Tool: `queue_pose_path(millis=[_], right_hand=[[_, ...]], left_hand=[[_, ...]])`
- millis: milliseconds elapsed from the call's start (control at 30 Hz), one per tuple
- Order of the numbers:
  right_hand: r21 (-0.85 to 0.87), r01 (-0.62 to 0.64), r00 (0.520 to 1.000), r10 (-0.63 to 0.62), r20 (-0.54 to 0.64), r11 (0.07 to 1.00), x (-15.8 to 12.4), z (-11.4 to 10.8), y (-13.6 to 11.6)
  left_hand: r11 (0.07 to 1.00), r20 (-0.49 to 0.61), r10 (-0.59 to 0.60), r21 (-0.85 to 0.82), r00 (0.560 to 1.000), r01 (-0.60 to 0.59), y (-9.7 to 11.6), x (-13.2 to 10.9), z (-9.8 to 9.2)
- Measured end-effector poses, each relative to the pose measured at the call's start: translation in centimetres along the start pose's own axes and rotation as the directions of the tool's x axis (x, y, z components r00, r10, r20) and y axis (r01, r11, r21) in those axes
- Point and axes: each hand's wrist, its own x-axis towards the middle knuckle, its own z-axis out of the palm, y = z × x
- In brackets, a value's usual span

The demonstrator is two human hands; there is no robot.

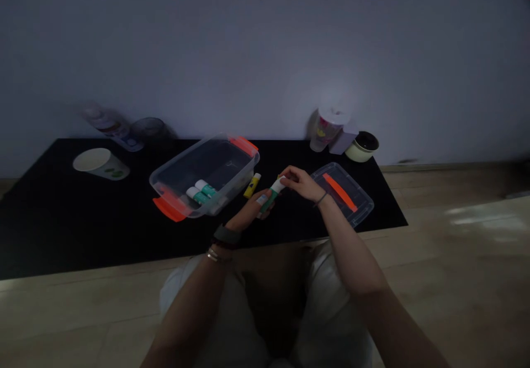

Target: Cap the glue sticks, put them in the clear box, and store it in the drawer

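Head view, and I'm seeing the left hand grasping a green-and-white glue stick while the right hand is pinching its white cap.

Your head camera looks forward and down from above your lap, across a black table to the wall

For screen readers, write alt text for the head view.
The left hand and right hand hold a green-and-white glue stick over a black tabletop, between a clear orange-handled plastic box holding two similar sticks and a clear lid.
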Motion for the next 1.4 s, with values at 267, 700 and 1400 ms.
queue_pose_path(millis=[267, 700, 1400], right_hand=[[-0.197, 0.0, 1.0, 0.0, 0.0, 0.98, -0.5, 1.0, -0.8], [-0.347, 0.04, 0.998, -0.052, -0.025, 0.937, -0.4, 2.4, -1.5], [-0.569, -0.206, 0.977, 0.197, -0.078, 0.797, -0.2, 4.2, -2.0]], left_hand=[[0.999, 0.058, -0.047, 0.004, 0.997, 0.047, 0.8, -0.7, 0.5], [0.95, -0.064, 0.164, 0.278, 0.984, -0.14, 0.2, -0.6, 1.7], [0.341, -0.216, 0.383, 0.937, 0.898, 0.08, 0.0, -1.7, 2.9]])
